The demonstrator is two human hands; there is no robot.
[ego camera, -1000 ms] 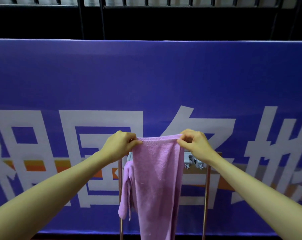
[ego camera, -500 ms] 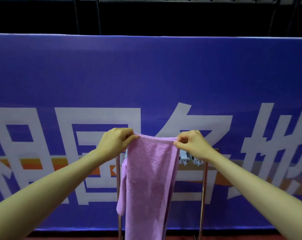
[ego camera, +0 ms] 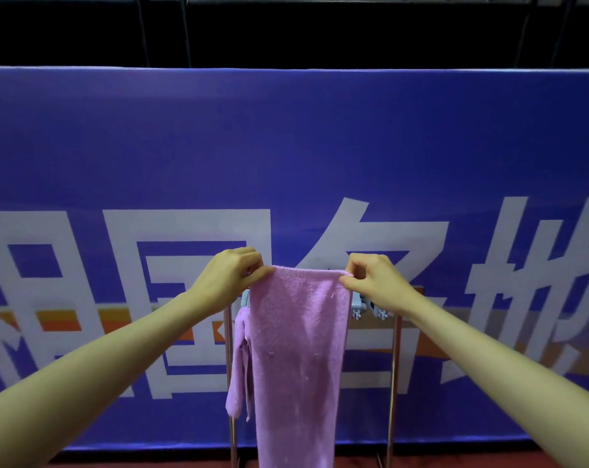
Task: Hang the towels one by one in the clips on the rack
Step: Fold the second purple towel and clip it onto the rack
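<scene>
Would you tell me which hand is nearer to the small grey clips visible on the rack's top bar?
Right. The right hand pinches the pink towel just above the grey clips; the left hand holds the towel's opposite corner, farther away.

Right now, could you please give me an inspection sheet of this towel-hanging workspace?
Surface: red floor below the banner.
Job's things: pink towel held up by its top corners before the rack; clips near the right hand; another pink towel hangs behind.
Clutter: nothing seen.
Grippers: left hand and right hand each pinch a corner.
Cables: nothing seen.
Surroundings: blue banner, dark railing.
</scene>
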